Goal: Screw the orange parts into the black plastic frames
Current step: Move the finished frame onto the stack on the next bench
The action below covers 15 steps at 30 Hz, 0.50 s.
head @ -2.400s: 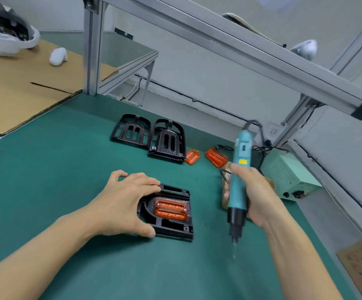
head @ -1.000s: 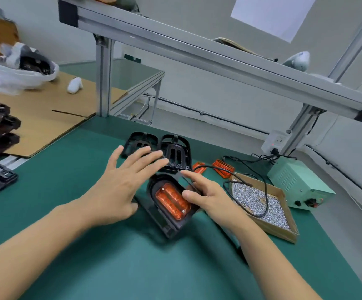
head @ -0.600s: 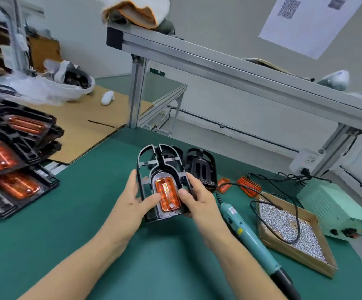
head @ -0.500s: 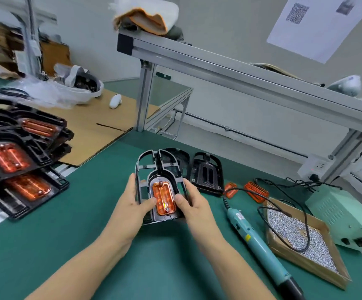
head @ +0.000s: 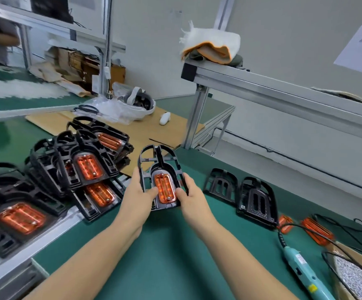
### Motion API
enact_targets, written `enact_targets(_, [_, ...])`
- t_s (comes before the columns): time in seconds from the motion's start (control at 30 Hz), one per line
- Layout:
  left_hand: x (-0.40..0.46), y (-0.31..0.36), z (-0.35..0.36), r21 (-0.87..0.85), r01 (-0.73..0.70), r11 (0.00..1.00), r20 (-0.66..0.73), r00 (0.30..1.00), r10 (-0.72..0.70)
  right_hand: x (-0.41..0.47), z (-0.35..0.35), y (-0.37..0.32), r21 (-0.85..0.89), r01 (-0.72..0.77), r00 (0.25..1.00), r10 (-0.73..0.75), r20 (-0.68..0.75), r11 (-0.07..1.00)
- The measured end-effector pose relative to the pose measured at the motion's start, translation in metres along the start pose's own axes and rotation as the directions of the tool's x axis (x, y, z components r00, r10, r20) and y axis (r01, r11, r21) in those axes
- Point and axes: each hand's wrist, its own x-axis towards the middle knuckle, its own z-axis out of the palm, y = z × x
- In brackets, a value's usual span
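- Green bench mat [head: 175, 252] underfoot of everything, aluminium shelf rail [head: 284, 94] overhead at right, cardboard sheet [head: 145, 131] at the back.
- Far left: stack of finished frames [head: 52, 182], black, each carrying an orange insert with screw heads showing; piled loosely, partly hanging over the bench edge. Judged done, as far as can be told; exact count unclear.
- Left hand [head: 139, 195] gripping the left side of the held black frame [head: 160, 169], thumb curled onto its face just beside the orange part [head: 165, 188].
- Centre: held frame lifted off the mat, rounded end pointing away, orange part seated in its pocket with a screw head visible at each end. Looks fully fastened, so probably headed for the stack on the left.
- Right hand [head: 192, 195] gripping the frame's right side in the same way, thumb on the face, fingers hidden underneath.
- Right of the hands: two empty black frames [head: 238, 193] lying flat side by side on the mat, no inserts yet.
- Further right: two loose orange parts [head: 303, 228] on the mat, just beyond those frames, apparently their inserts.
- Lower right: teal electric screwdriver [head: 303, 271] lying on the mat, untouched, cord looping back; box of screws [head: 355, 276] just beside it.
- Remaining, by this view: at least two frames to fit and screw.
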Motion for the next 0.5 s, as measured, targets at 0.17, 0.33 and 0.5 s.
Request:
enact_targets(0.17, [0.026,0.019,-0.036,0.032,-0.019,0.999,-0.111,0.994,0.023,0.033,0.035,-0.031,-0.028,0.087,0.994,-0.084,0.070,0.996])
enact_targets(0.33, [0.046,0.035,-0.073,0.092,-0.036,0.995,-0.215,0.975,0.055,0.053,0.072,-0.063,-0.024,0.169,0.980,-0.166,0.106,0.985])
enact_targets(0.5, [0.069,0.046,-0.105,0.144,-0.030,0.989,-0.305,0.949,0.073,0.069,0.102,-0.094,-0.053,0.226,0.964,-0.215,0.154,0.973])
